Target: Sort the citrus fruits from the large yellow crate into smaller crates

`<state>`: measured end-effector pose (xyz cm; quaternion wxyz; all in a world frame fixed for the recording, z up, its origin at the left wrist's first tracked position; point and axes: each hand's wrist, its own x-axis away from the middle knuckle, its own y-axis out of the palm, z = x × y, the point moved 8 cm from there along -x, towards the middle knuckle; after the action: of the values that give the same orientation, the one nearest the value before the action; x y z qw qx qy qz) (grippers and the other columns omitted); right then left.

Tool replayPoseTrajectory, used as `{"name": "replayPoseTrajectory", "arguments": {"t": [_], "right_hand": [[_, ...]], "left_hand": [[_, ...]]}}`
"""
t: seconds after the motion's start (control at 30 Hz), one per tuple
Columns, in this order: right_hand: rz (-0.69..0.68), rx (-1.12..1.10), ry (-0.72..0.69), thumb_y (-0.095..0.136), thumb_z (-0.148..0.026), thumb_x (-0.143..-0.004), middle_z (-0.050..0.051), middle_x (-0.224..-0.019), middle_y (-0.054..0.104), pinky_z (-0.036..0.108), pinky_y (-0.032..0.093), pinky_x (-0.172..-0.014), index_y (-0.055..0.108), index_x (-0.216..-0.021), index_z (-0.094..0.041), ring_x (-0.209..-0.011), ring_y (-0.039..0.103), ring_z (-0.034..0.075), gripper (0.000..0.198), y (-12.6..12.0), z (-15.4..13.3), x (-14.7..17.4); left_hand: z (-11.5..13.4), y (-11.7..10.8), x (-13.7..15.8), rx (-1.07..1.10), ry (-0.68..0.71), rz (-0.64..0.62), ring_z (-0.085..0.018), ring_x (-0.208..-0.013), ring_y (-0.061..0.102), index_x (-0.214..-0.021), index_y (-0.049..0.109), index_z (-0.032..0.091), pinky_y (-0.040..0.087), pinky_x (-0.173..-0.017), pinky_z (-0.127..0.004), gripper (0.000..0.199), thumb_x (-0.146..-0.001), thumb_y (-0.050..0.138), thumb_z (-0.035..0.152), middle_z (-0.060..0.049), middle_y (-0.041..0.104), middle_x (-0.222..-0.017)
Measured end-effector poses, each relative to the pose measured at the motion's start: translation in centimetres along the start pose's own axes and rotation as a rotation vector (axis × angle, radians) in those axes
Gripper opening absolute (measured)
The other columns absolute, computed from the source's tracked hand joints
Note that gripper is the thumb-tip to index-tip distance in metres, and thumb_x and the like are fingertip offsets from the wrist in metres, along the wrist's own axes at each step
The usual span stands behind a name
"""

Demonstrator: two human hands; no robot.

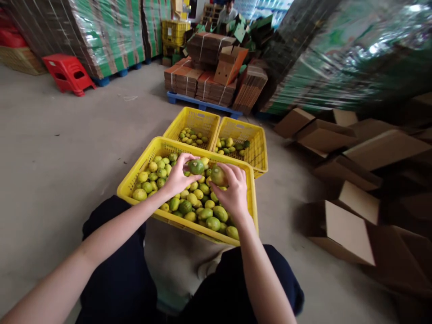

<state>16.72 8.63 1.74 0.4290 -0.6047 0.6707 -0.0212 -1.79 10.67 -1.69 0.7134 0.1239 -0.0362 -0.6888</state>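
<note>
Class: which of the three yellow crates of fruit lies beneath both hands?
The front crate: nearest and fullest. The left rear crate and right rear crate stand farther off, holding less.

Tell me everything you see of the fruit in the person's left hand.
The fruit is rounded, citrus-like and mostly dark green, with paler marks on a slightly shiny skin. Its visible side looks whole. The left hand grips it, partly covering its left side, over the heaped fruits in the large yellow crate.
</note>
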Motion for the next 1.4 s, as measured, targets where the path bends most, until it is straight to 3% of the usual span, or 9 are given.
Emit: {"name": "replayPoseTrajectory", "arguments": {"t": [0.13,0.33,0.47,0.6,0.73,0.83,1.03,1.2,1.4], "right_hand": [[-0.058,0.073,-0.17,0.066,-0.019,-0.081,0.009,-0.126,0.06,0.057,0.045,-0.102,0.065,-0.123,-0.034,-0.116,0.053,0.032,0.044,0.3,-0.8,0.2],[-0.028,-0.134,-0.137,0.064,-0.013,-0.08,0.008,-0.127,0.065,0.058,0.037,-0.111,0.064,-0.12,-0.031,-0.122,0.053,0.031,0.044,-0.1,-1.6,0.3],[0.063,-0.382,0.067,0.076,-0.012,-0.069,0.005,-0.122,0.067,0.05,0.039,-0.112,0.063,-0.111,-0.029,-0.12,0.056,0.027,0.047,-0.7,-0.2,0.3],[0.087,-0.871,0.409,0.084,-0.012,-0.056,-0.003,-0.102,0.071,0.034,0.053,-0.088,0.06,-0.096,-0.026,-0.093,0.066,0.019,0.049,0.5,2.5,0.4],[0.136,-1.217,0.707,0.076,-0.015,-0.067,-0.003,-0.086,0.072,0.024,0.053,-0.07,0.062,-0.09,-0.022,-0.075,0.066,0.014,0.028,2.2,3.8,0.9],[0.198,-1.365,0.88,0.064,-0.02,-0.083,-0.001,-0.084,0.073,0.024,0.055,-0.067,0.063,-0.086,-0.021,-0.073,0.067,0.014,0.004,3.1,4.0,1.6],[0.096,-1.517,1.168,0.053,-0.031,-0.093,0.004,-0.069,0.069,0.022,0.051,-0.047,0.062,-0.084,-0.017,-0.055,0.063,0.015,0.019,5.2,3.2,3.5],[0.228,-1.539,1.342,0.049,-0.039,-0.092,0.005,-0.065,0.067,0.026,0.053,-0.048,0.061,-0.085,-0.018,-0.054,0.061,0.017,0.025,5.5,4.2,5.0],[0.424,-1.471,1.396,0.052,-0.038,-0.092,0.0,-0.064,0.067,0.023,0.05,-0.045,0.059,-0.081,-0.022,-0.053,0.062,0.015,0.021,5.1,5.5,5.9]], "left_hand": [[1.3,0.2,1.0,-0.062,0.109,-0.014,-0.022,-0.112,0.059,-0.094,0.065,0.021,0.044,-0.098,-0.027,0.048,-0.054,0.085,0.003,-0.006,0.065,-0.113],[1.2,0.6,1.4,-0.063,0.11,-0.055,-0.025,-0.124,0.051,-0.092,0.07,0.023,0.043,-0.1,-0.027,0.042,-0.059,0.079,0.0,-0.007,0.063,-0.116],[0.4,1.1,0.9,0.148,-0.059,-0.071,-0.026,-0.127,0.053,-0.09,0.069,0.02,0.046,-0.099,-0.027,0.041,-0.058,0.075,-0.004,-0.008,0.065,-0.123],[-1.5,2.4,0.5,0.44,-0.374,-0.163,-0.022,-0.109,0.067,-0.102,0.066,0.019,0.054,-0.088,-0.028,0.048,-0.062,0.065,-0.006,-0.007,0.07,-0.119],[-2.7,2.9,0.8,0.726,-0.612,-0.17,-0.022,-0.096,0.072,-0.122,0.061,0.015,0.058,-0.074,-0.027,0.051,-0.072,0.054,0.008,-0.012,0.072,-0.113],[-2.8,3.6,1.1,0.824,-0.676,-0.232,-0.021,-0.082,0.072,-0.123,0.061,0.012,0.057,-0.059,-0.025,0.044,-0.082,0.049,0.024,-0.015,0.072,-0.107],[-3.6,5.1,1.4,0.776,-0.707,-0.208,-0.009,-0.044,0.055,-0.085,0.06,0.015,0.04,-0.036,-0.017,0.022,-0.091,0.052,0.035,-0.003,0.062,-0.072],[-4.7,6.4,1.1,0.902,-0.714,-0.118,-0.012,-0.061,0.062,-0.072,0.055,0.016,0.055,-0.054,-0.022,0.021,-0.091,0.051,0.024,-0.003,0.059,-0.071],[-7.7,6.9,0.7,0.915,-0.86,0.067,-0.013,-0.059,0.063,-0.08,0.058,0.017,0.053,-0.052,-0.022,0.032,-0.101,0.039,0.032,-0.003,0.062,-0.069]]}}
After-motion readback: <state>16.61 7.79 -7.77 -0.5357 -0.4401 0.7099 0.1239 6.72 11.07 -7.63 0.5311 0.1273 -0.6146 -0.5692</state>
